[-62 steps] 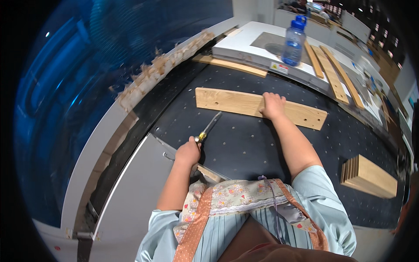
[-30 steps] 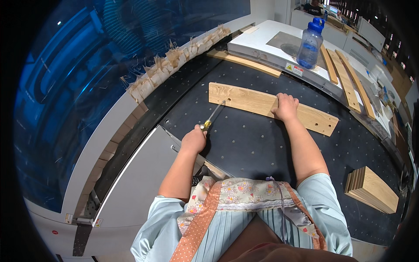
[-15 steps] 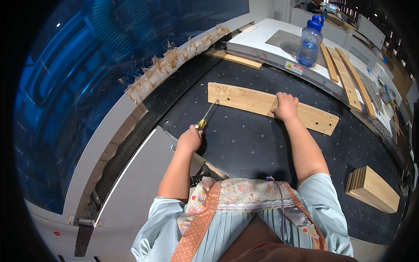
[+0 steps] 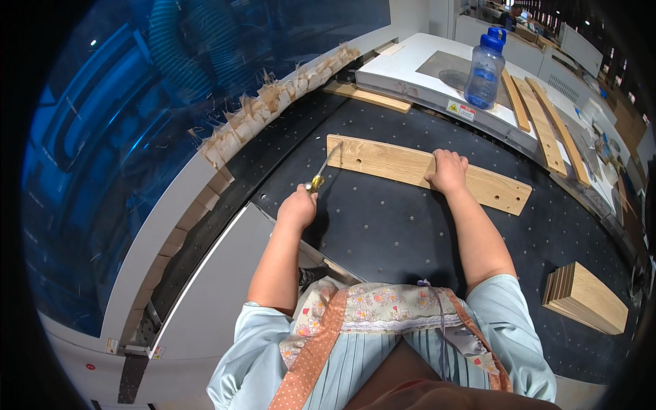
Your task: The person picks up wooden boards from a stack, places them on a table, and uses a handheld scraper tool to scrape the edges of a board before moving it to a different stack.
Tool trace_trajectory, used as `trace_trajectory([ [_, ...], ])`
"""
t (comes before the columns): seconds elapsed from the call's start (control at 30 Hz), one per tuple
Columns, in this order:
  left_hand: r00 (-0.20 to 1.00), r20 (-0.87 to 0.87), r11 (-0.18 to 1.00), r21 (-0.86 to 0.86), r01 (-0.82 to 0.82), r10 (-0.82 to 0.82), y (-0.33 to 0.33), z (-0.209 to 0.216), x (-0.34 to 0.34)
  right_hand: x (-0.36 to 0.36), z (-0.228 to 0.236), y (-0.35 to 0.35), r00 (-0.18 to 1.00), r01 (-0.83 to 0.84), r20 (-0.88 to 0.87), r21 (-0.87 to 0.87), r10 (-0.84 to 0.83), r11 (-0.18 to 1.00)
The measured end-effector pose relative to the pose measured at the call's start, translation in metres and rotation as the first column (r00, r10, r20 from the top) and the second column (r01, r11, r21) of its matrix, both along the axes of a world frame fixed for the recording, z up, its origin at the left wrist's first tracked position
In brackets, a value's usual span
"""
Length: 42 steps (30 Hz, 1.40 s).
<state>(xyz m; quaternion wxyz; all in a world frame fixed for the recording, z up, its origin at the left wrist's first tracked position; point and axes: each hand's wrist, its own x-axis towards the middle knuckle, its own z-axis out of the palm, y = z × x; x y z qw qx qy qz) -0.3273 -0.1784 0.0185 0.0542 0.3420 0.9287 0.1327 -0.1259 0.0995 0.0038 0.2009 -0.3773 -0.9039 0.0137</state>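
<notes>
A flat wooden board (image 4: pixel 400 161) with small holes near its ends lies across the black studded table. My left hand (image 4: pixel 296 207) is closed around the yellowish handle of a screwdriver (image 4: pixel 316 183). Its thin metal shaft slants up to the board's left end, with the tip at or just over a spot near the upper left corner. Whether the tip sits in a hole I cannot tell. Toward the board's right half, my right hand (image 4: pixel 449 172) grips it, fingers over the far edge and thumb on the near side.
A stack of short boards (image 4: pixel 586 298) sits at the right. Beyond the table, a blue-capped water bottle (image 4: pixel 484 72) and several long wooden strips (image 4: pixel 543 126) rest on a white machine top (image 4: pixel 403 58). A blue-windowed machine (image 4: pixel 89 171) with a ragged flap edge borders the left.
The screwdriver tip has shifted up from the board's lower edge toward its upper left corner, my left hand moving slightly up and left. My right hand keeps its grip.
</notes>
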Motion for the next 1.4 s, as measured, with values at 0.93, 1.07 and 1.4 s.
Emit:
trace_trajectory([
  [0.93, 0.859, -0.068, 0.839, 0.187, 0.511, -0.508, 0.039, -0.012, 0.104, -0.009, 0.086, -0.019, 0.663, -0.250, -0.663, 0.239, 0.346, 0.938],
  [1.07, 0.878, -0.132, 0.849, 0.227, 0.478, -0.459, 0.038, -0.009, 0.094, -0.006, 0.108, 0.005, 0.313, -0.387, -0.929, 0.064, 0.196, 0.920],
  [1.4, 0.923, -0.122, 0.915, 0.140, 0.379, -0.364, 0.041, -0.010, 0.078, 0.033, 0.084, 0.027, -0.278, -0.662, -0.922, -0.019, -0.269, 0.749],
])
